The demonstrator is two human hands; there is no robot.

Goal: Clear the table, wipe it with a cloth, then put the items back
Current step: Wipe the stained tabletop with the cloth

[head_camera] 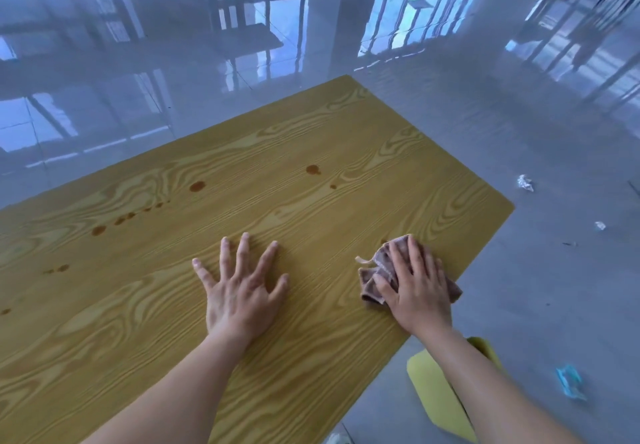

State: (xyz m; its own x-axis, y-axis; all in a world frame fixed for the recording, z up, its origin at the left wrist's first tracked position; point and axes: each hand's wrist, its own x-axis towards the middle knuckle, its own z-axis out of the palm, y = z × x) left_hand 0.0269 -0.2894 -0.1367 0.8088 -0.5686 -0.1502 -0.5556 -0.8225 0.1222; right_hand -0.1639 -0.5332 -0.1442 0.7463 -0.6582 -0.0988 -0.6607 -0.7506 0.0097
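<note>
Five fingers [414, 253] of the right hand [415, 291] lie nearly straight across a crumpled dusty-pink cloth rag [375, 272], pressing it down rather than gripping it. The rag sits on the yellow wood-grain laminate table [311, 132] at about four o'clock of the top, close to the right edge. The left hand [239, 291] is at the rag's nine o'clock, apart from it, palm down with fingers splayed, holding nothing and apparently bracing.

I judge the rag soft, light and limp. It will bunch and slide on this smooth surface, so it should handle best with a flat palm over its middle and the loose tail at its ten o'clock corner tucked under.

Reddish-brown round stains [197, 186] dot the top from eleven to one o'clock of the left hand, with a trail running toward nine, so most of the wiping seems left to do. On the glossy grey floor [519, 114] lie crumpled white scraps [525, 182] at the table's three o'clock and a blue wrapper [569, 381] at five.
</note>
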